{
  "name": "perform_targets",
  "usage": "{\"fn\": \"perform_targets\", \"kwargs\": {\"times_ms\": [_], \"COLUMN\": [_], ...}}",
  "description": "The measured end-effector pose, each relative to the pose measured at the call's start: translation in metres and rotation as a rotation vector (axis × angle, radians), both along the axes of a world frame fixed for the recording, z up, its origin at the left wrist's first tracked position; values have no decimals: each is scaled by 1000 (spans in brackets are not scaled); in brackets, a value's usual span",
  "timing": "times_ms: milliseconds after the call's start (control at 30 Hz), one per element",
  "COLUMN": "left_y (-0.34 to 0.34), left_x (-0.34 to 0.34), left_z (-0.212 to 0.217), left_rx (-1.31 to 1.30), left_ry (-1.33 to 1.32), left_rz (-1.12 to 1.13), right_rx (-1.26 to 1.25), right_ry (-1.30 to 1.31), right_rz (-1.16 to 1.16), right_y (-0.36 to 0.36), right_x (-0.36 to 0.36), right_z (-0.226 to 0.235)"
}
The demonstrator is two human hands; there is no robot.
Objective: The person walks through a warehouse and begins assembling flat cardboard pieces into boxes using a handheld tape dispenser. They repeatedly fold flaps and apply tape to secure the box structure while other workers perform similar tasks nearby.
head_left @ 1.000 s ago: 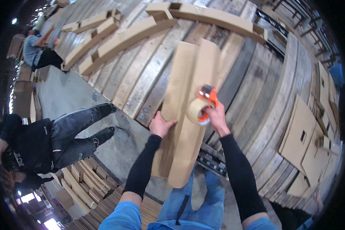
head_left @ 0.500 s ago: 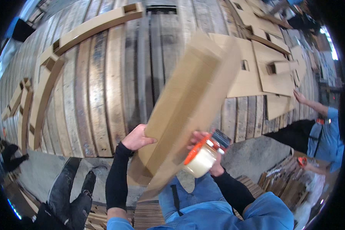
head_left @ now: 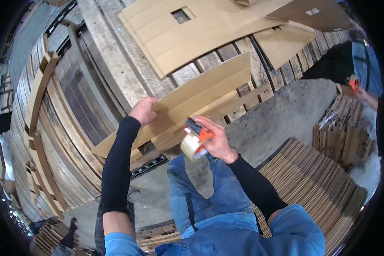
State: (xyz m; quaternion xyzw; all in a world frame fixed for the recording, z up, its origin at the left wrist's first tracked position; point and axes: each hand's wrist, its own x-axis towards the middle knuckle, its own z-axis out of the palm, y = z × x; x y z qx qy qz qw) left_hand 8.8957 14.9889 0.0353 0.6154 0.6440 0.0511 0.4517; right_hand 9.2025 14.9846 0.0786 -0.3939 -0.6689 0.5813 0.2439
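A long folded strip of brown cardboard (head_left: 205, 94) stands tilted on its edge at the near side of the slatted wooden table (head_left: 111, 51). My left hand (head_left: 144, 112) grips its upper edge, the fingers closed over the far side. In my right hand (head_left: 217, 140) is a tape dispenser (head_left: 205, 134) with an orange body, a dark head and a wide roll of clear tape (head_left: 191, 145). The dispenser is close to the near face of the cardboard; whether tape touches it I cannot tell.
Flat cardboard sheets (head_left: 158, 38) with cut-outs lie on the table beyond. Bent cardboard frames (head_left: 37, 100) rest at the left. Stacked cardboard (head_left: 311, 183) stands at lower right. At right, a co-worker's hand holds an orange dispenser (head_left: 354, 83).
The view has turned to the right. The cardboard strip has tipped from lying lengthwise away from me to running across, lower, at the table's near edge. The dispenser has turned over in my right hand.
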Motion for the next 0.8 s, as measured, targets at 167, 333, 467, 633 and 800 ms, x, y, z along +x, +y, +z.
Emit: {"fn": "perform_targets", "kwargs": {"times_ms": [167,333,467,633,800], "left_y": [-23,-65,-86,-106,-127], "left_x": [65,100,156,177,245], "left_z": [17,23,53,29,26], "left_rx": [73,235,39,83,283], "left_ry": [411,301,211,287,493], "left_rz": [53,215,247,370,405], "right_rx": [-163,-737,-789,-860,-835], "right_ry": [-59,580,796,761,768], "right_rz": [80,-250,-342,-313,-367], "right_y": [40,9,-3,5,13], "right_x": [-6,32,51,55,97], "right_z": [-15,-75,-85,-74,-61]}}
